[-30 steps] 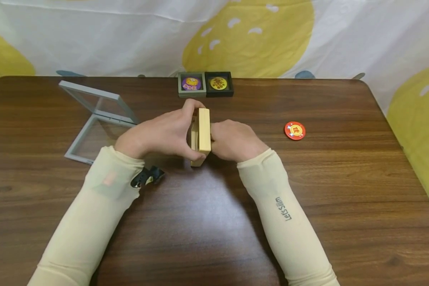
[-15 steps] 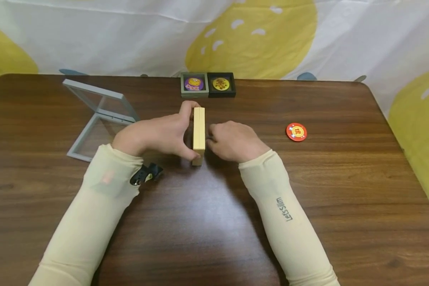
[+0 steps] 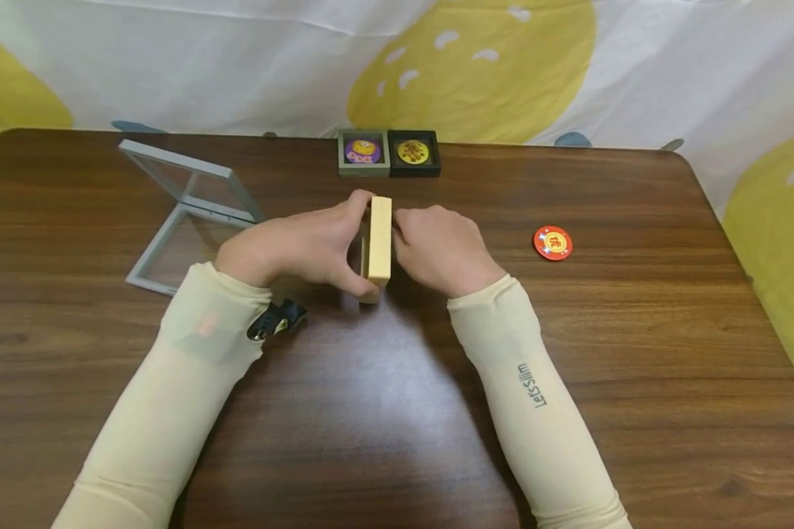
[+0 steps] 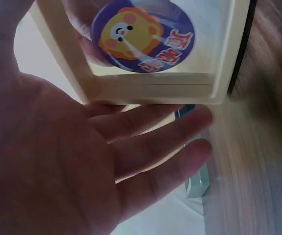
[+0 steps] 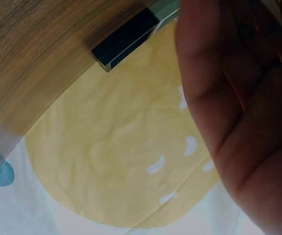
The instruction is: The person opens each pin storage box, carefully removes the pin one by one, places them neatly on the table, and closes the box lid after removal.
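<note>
My left hand (image 3: 298,246) holds a cream display frame (image 3: 381,239) upright on its edge, thumb at the near side and a finger at the far side. In the left wrist view, a purple round token (image 4: 143,36) with a yellow cartoon face sits behind the frame's clear film. Several left fingers (image 4: 153,154) extend below the frame there. My right hand (image 3: 440,246) has its fingers bent close to the frame's right face; the tips are hidden, so a grip or a press cannot be told apart. Through the film, parts of fingers (image 4: 84,29) show behind the token.
A larger grey clear-windowed frame (image 3: 155,246) stands hinged open at the left. Small grey (image 3: 364,153) and black (image 3: 415,154) frames with round tokens sit side by side at the table's back edge. A red token (image 3: 553,243) lies at the right. A patterned cloth (image 3: 238,66) hangs behind.
The gap between the cream frame's two halves, seen a second ago, has closed. The frame now leans slightly right, and my right hand has shifted a little forward along it.
</note>
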Motion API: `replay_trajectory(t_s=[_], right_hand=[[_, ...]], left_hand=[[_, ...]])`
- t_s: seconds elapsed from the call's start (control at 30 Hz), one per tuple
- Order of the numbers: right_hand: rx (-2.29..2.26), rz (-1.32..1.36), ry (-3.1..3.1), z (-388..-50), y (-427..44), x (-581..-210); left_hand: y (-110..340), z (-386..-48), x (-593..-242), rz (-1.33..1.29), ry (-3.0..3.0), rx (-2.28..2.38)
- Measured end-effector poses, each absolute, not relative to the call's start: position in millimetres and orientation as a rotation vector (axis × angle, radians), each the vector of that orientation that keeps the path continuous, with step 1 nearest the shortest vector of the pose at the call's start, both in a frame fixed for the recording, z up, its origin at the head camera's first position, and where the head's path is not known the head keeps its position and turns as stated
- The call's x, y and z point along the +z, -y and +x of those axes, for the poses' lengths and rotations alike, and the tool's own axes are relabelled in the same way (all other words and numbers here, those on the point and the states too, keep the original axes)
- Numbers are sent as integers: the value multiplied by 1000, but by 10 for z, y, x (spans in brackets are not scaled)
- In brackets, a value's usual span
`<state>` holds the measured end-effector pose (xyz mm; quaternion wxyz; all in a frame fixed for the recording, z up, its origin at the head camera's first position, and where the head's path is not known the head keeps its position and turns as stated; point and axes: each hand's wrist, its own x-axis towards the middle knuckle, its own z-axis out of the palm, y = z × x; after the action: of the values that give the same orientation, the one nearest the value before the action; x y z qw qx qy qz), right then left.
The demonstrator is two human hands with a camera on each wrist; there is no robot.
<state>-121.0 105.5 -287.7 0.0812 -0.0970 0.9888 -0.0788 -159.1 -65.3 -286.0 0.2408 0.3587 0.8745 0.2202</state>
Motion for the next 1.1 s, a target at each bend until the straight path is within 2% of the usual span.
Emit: replay_trajectory(t_s=[0.33,0.67,0.87,1.1], right_hand=[[-309,-307,-2946,-1236,-1120,-2840],[-361,-289,-2905,-1240,-1122,-2826],[-694,-263,-2766,-1235,-1140,-2801],[-1214,-71,-2403,-1237,-1157,-2772]], left_hand=[[681,-1617,-2817,905,-2407,598],[663,-1622,-2813,695,-2339,616],[637,-1602,-2840,684,-2297,633],[601,-1569,-2843,736,-2399,522]])
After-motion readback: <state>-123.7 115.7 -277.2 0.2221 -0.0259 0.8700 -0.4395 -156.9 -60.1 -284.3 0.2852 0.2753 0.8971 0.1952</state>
